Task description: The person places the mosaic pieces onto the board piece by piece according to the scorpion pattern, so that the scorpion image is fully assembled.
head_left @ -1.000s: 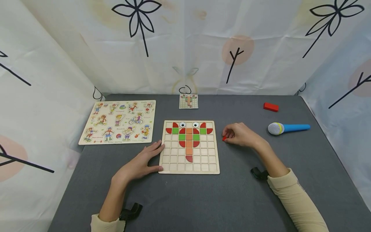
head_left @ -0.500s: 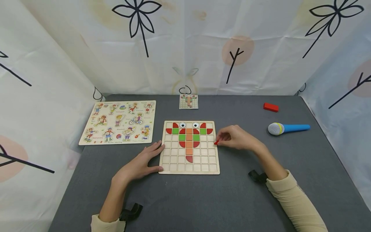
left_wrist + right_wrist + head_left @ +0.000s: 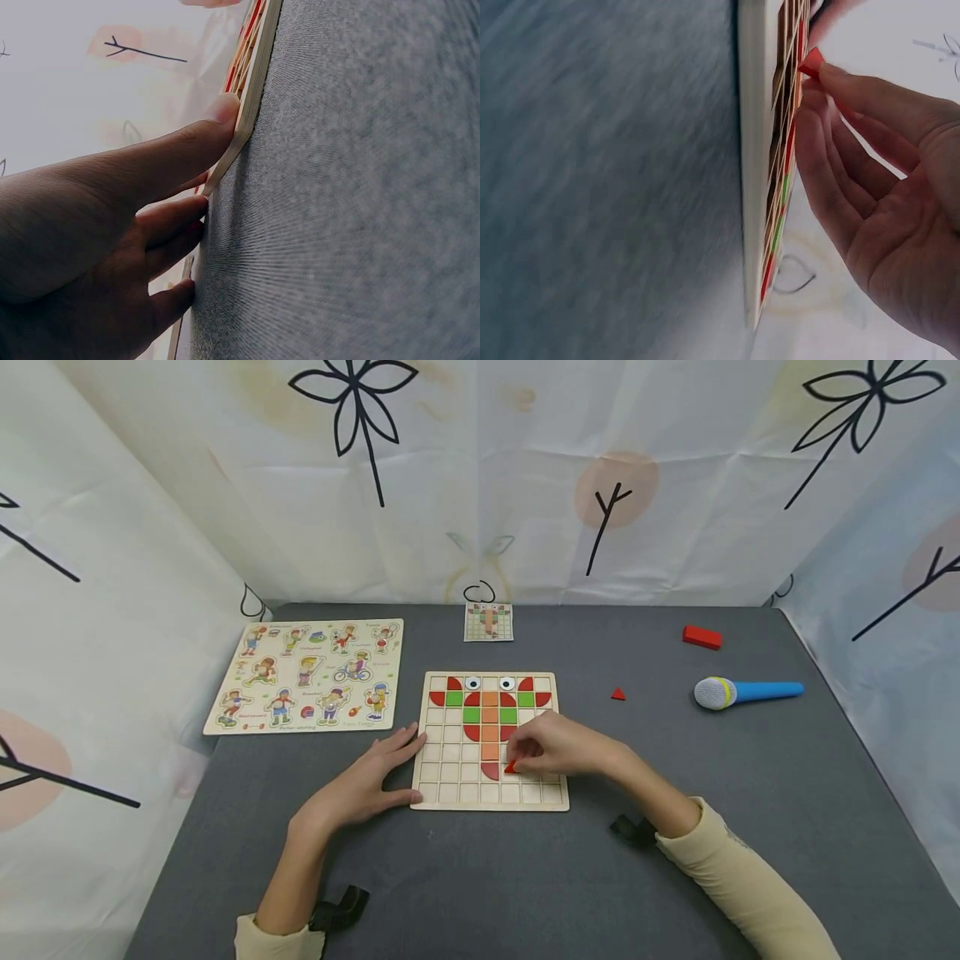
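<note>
A square wooden grid board lies in the middle of the table. Red rounded pieces, green and orange squares and two eye tiles fill part of its upper and central cells. My right hand pinches a small red triangle between thumb and fingers, low over the board beside the lowest red rounded piece. The right wrist view shows that triangle at the thumb tip. With fingers spread, my left hand rests against the board's left edge; its thumb touches the rim.
A second red triangle lies right of the board. Farther right are a blue toy microphone and a red block. A small pattern card sits behind the board, and a picture board lies at the left.
My right hand has carried the red triangle leftward and toward me, from beside the board to over its lower cells. The second triangle has come into view. The left hand stays put.
</note>
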`<action>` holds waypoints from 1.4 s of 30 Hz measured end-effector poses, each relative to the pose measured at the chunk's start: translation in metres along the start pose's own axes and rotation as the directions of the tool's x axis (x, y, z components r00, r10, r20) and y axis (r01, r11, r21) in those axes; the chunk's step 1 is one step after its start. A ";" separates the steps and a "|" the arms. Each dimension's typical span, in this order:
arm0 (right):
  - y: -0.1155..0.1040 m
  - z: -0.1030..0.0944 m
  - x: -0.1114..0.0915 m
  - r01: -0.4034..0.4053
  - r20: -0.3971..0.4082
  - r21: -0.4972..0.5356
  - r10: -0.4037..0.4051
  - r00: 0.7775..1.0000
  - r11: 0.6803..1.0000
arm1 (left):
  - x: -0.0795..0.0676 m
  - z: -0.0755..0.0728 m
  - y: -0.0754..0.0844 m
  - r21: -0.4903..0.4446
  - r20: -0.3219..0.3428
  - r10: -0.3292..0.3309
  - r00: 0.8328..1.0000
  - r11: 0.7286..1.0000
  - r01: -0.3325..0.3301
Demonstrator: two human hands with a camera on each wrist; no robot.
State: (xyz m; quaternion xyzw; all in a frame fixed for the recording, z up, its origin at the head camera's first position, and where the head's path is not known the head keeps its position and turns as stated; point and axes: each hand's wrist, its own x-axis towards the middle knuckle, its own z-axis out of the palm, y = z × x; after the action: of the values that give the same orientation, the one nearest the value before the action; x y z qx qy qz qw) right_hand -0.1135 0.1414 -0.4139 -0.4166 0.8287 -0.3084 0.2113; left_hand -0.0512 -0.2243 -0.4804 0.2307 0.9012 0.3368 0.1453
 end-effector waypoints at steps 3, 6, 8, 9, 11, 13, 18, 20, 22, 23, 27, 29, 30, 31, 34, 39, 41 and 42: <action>-0.006 0.003 0.004 0.003 0.016 -0.024 -0.003 1.000 1.000 | -0.001 -0.005 0.010 0.004 0.012 0.001 1.000 1.000 -0.002; -0.008 0.006 0.007 0.004 0.035 -0.033 -0.003 0.999 0.999 | -0.002 -0.011 0.022 -0.008 0.021 -0.003 1.000 1.000 0.003; -0.009 0.007 0.008 0.003 0.045 -0.037 -0.001 0.999 0.999 | -0.002 -0.016 0.031 -0.020 0.026 -0.013 1.000 1.000 0.014; -0.008 0.008 0.009 0.002 0.047 -0.042 0.000 0.999 0.999 | -0.003 -0.016 0.032 -0.021 0.026 -0.012 1.000 1.000 0.013; -0.008 0.008 0.009 0.002 0.049 -0.049 0.001 0.999 0.999 | -0.003 -0.015 0.030 -0.019 0.017 0.000 1.000 1.000 0.001; -0.008 0.007 0.008 -0.001 0.047 -0.052 0.004 0.999 0.999 | -0.002 -0.012 0.023 -0.015 0.003 0.014 1.000 1.000 -0.014; -0.005 0.001 0.003 -0.003 0.023 -0.035 0.004 1.000 0.999 | 0.000 -0.006 0.009 -0.014 -0.008 0.016 1.000 1.000 -0.016; -0.003 -0.002 -0.001 -0.009 0.008 -0.014 0.009 1.000 1.000 | 0.001 -0.005 0.008 -0.008 0.002 -0.002 1.000 1.000 0.002; 0.002 -0.006 -0.006 -0.018 -0.010 0.008 0.018 1.000 1.000 | 0.001 -0.005 0.008 -0.004 0.015 -0.020 1.000 1.000 0.020; 0.005 -0.008 -0.008 -0.017 -0.022 0.020 0.017 1.000 1.000 | 0.001 -0.006 0.009 -0.006 0.023 -0.032 0.999 0.999 0.032; 0.015 -0.016 -0.021 -0.057 -0.065 0.075 0.062 0.996 0.996 | 0.000 -0.011 0.022 -0.011 0.040 -0.042 0.998 0.999 0.043; 0.019 -0.021 -0.028 -0.078 -0.083 0.099 0.087 0.993 0.992 | -0.001 -0.012 0.024 -0.012 0.030 -0.024 0.999 1.000 0.024; 0.020 -0.024 -0.031 -0.097 -0.090 0.114 0.108 0.990 0.989 | -0.001 -0.011 0.022 -0.005 0.023 -0.011 1.000 1.000 0.012; 0.022 -0.027 -0.035 -0.106 -0.099 0.130 0.119 0.988 0.986 | -0.001 -0.010 0.018 -0.010 0.013 -0.001 1.000 1.000 0.001; 0.029 -0.036 -0.047 -0.140 -0.142 0.147 0.161 0.977 0.979 | 0.000 -0.007 0.014 0.009 0.007 0.008 1.000 1.000 -0.008; 0.046 -0.052 -0.065 -0.210 -0.237 0.120 0.233 0.943 0.970 | -0.001 -0.015 0.031 -0.009 0.040 -0.035 0.999 0.999 0.035; 0.053 -0.056 -0.072 -0.239 -0.268 0.098 0.256 0.929 0.966 | -0.001 -0.015 0.031 -0.007 0.041 -0.032 0.999 0.999 0.032; 0.057 -0.058 -0.075 -0.253 -0.282 0.084 0.267 0.921 0.964 | -0.002 -0.015 0.033 -0.006 0.040 -0.029 0.999 1.000 0.029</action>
State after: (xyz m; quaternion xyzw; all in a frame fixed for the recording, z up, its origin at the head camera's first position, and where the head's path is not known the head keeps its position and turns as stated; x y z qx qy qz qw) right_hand -0.1384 0.2488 -0.4041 -0.2480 0.8913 -0.3546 0.1357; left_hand -0.0457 -0.2118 -0.4468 0.2236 0.9003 0.3330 0.1689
